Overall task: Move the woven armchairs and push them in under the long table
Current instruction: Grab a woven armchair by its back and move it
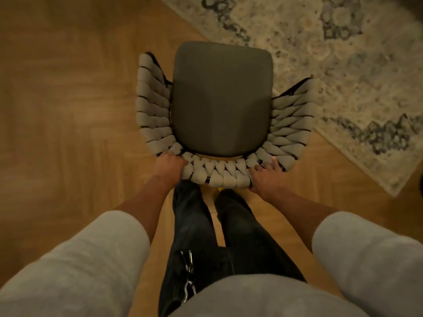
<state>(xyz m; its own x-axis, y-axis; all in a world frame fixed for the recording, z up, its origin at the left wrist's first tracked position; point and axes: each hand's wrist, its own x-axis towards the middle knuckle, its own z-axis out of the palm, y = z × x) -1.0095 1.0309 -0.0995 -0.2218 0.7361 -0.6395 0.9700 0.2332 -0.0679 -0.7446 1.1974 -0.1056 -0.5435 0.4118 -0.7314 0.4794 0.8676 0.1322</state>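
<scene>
1. The task looks to be at an early or middle stage. One woven armchair (pixel 219 106) stands in the centre of the frame on open floor, and the long table is not in view, so this chair has not been pushed in. Whether other chairs are already placed cannot be told.
2. The left hand (pixel 170 164), at centre left, grips the top rim of the backrest with its fingers curled over the weave.
3. The right hand (pixel 266 173), at centre right, holds the same rim at the opposite corner. Its fingers (pixel 274 160) lie spread over the bands and its palm is against the outer side. How tight the hold is cannot be judged.
4. What is left, by this view, is to carry or slide the chair to the table and push it in.
5. The back and arms are thick, padded, pale grey bands (pixel 151 106) wrapped over a dark frame, forming a curved, flaring shell.
6. The seat cushion (pixel 223 72) is dark grey, smooth and matte, a rounded rectangle.
7. The floor (pixel 68 99) is warm wooden parquet and looks smooth. A flat pale rug (pixel 332 65) with a faded dark ornament fills the upper right, and the chair's front edge reaches over it.
8. Pale soft sleeves (pixel 91 259) and dark trousers (pixel 194 225) fill the bottom of the frame.
</scene>
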